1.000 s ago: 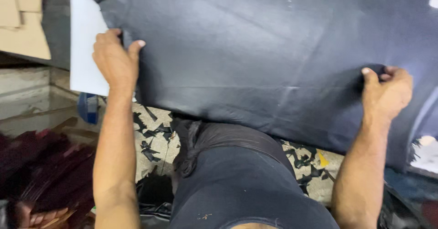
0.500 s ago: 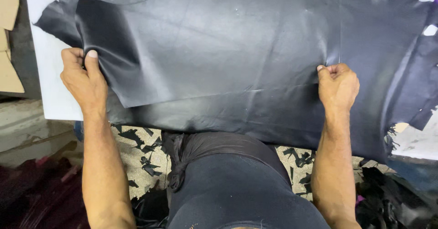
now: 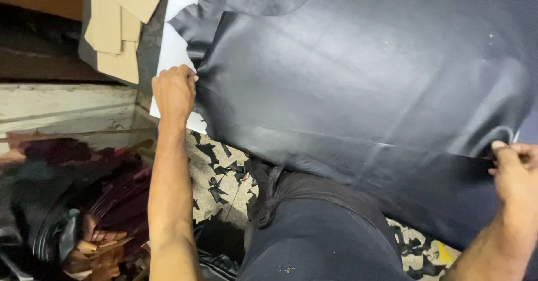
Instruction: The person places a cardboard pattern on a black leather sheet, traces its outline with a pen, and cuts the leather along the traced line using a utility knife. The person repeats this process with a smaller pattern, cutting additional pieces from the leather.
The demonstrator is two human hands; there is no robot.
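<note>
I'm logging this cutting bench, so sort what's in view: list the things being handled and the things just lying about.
Being handled:
- dark leather hide, spread over the white table
- left hand, gripping the hide's left edge
- right hand, pinching the hide's right edge

Lying about:
- tan cardboard pieces, stacked at upper left
- black leather scraps on the floor
- heap of dark offcuts at lower left

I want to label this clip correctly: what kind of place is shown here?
Probably a leather-cutting workshop. Both hands, left and right, grip a large dark hide spread over a white table; dark offcuts litter the floor, and cardboard pattern pieces lie nearby.
</note>
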